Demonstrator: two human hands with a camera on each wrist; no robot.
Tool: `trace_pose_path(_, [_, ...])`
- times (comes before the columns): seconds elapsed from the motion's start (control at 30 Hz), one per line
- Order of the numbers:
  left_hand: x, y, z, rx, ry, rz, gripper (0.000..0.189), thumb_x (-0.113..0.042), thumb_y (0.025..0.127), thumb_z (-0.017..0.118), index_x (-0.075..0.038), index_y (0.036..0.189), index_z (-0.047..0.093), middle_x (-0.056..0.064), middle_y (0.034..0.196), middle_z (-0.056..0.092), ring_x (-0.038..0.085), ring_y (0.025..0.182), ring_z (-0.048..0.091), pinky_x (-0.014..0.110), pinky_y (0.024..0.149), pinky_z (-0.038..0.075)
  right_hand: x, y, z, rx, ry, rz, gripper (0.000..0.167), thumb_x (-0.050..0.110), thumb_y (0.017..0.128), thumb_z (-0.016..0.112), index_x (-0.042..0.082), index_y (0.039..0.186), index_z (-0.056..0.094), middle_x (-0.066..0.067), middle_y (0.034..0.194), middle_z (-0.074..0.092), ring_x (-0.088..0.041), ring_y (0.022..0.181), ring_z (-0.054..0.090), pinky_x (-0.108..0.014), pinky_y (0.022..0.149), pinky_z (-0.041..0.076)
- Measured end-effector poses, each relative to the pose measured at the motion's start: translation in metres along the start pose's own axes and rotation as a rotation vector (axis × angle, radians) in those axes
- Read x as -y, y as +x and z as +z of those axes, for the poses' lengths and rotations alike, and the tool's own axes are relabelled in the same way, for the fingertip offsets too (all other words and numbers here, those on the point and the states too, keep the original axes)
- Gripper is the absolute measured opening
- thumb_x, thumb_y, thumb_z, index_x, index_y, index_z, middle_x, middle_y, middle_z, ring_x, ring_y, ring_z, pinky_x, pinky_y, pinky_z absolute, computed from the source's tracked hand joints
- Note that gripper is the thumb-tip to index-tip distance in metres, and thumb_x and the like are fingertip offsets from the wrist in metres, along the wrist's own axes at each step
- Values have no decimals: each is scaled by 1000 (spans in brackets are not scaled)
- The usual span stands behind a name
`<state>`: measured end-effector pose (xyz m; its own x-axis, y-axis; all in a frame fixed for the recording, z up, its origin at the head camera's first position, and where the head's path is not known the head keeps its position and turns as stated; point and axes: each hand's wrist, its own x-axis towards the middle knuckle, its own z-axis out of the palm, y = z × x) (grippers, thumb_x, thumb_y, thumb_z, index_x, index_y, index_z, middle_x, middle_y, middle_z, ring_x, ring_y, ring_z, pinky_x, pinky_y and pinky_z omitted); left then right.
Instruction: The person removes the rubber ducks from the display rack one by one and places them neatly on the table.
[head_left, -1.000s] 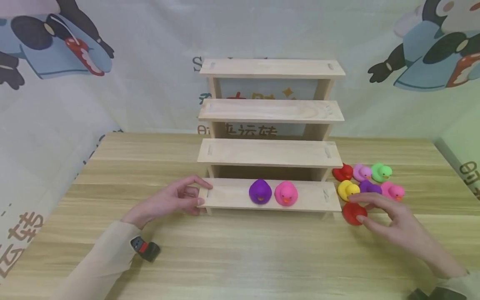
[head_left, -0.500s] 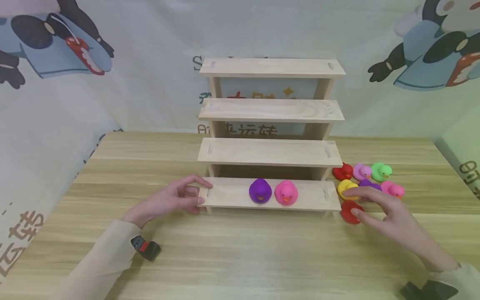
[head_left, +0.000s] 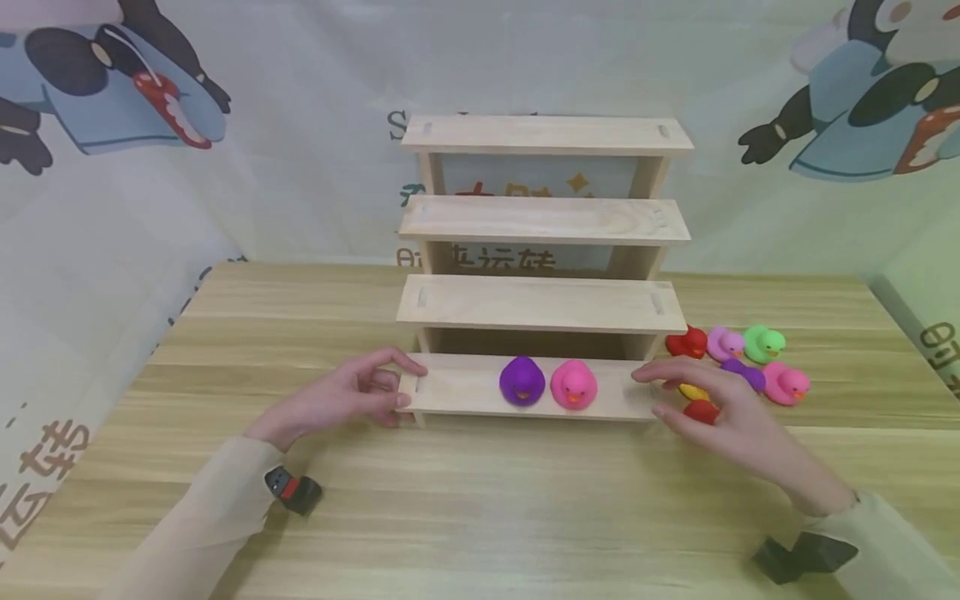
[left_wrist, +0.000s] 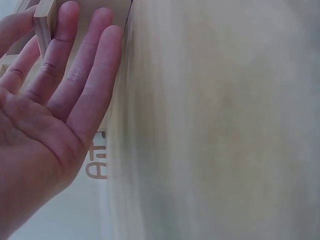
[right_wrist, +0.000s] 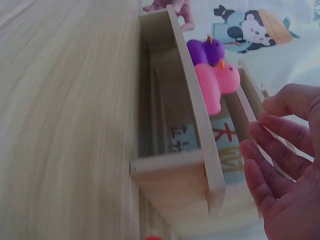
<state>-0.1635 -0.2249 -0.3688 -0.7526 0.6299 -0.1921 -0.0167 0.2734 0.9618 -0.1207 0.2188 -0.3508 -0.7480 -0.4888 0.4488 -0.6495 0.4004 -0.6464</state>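
At the lower left end of the stepped wooden shelf (head_left: 457, 385), my left hand (head_left: 352, 387) grips the lowest board. The left wrist view shows the board's end between the digits of the left hand (left_wrist: 65, 95). A purple rubber duck (head_left: 522, 382) and a pink rubber duck (head_left: 573, 385) sit side by side on that board. My right hand (head_left: 727, 417) hovers by the board's right end, thumb and forefinger apart with nothing between them. It partly covers a yellow duck (head_left: 693, 392) and a red duck (head_left: 702, 411). In the right wrist view, the right hand (right_wrist: 290, 150) has loosely bent fingers.
Right of the shelf, more rubber ducks lie on the wooden table (head_left: 480, 517): red (head_left: 686, 342), light purple (head_left: 725, 343), green (head_left: 764, 344), purple (head_left: 745, 373) and pink (head_left: 785, 383). A printed cloth (head_left: 300, 125) hangs behind. Three higher boards rise behind the lowest.
My right hand has moved left, away from the nearest red duck, to the lowest board's right end. The left hand keeps its grip, and both ducks on the board stay put.
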Motion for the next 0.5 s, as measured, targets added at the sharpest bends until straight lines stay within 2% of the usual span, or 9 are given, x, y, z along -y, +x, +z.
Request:
trace_pose_path(0.23, [-3,1,0,-4,20,-24,39,-10,94,63,-6,130,48,19,104,66,36,96,65,45,82,56,-1,17,13,25,47,-95,47,-16,76,70,6,117,65,-5,112,67,-13,104,59,-22,84,49])
trace_pose_path(0.37, [-4,1,0,-6,18,-30,39,-9,94,63,-6,130,48,18,103,66,36,96,65,46,82,56,3,25,23,21,81,-72,43,-14,79,69,5,117,64,-7,112,66,-15,104,58,-24,85,49])
trace_pose_path(0.5, [-4,1,0,0,14,-28,39,-9,94,62,-6,130,48,19,104,65,36,96,65,46,82,56,6,33,33,43,58,-32,42,-9,80,72,3,119,62,-5,115,65,-17,105,59,-25,87,50])
